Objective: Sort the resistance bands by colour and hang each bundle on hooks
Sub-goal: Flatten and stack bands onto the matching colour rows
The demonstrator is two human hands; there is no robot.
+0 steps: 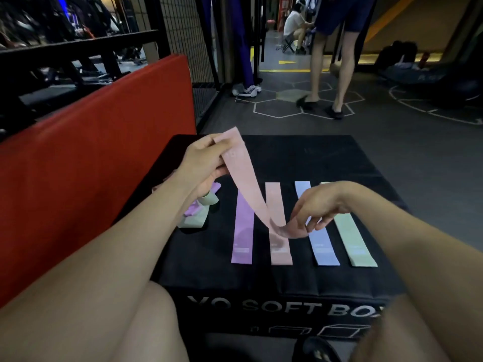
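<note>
A pink resistance band (244, 176) stretches diagonally between my hands above a black soft box (300, 158). My left hand (202, 160) pinches its upper end, raised over the box's far left. My right hand (317, 207) pinches its lower end just above the flat bands. Lying side by side on the box are a purple band (243, 236), a second pink band (279, 231), a blue band (324, 249) and a green band (355, 241). A loose heap of green and purple bands (196, 212) sits under my left forearm.
A red padded mat (91, 158) leans along the box's left side. Behind it stands a black wire fence (183, 27). A person's bare legs (329, 74) stand on the dark floor beyond the box. My knees frame the box's near edge.
</note>
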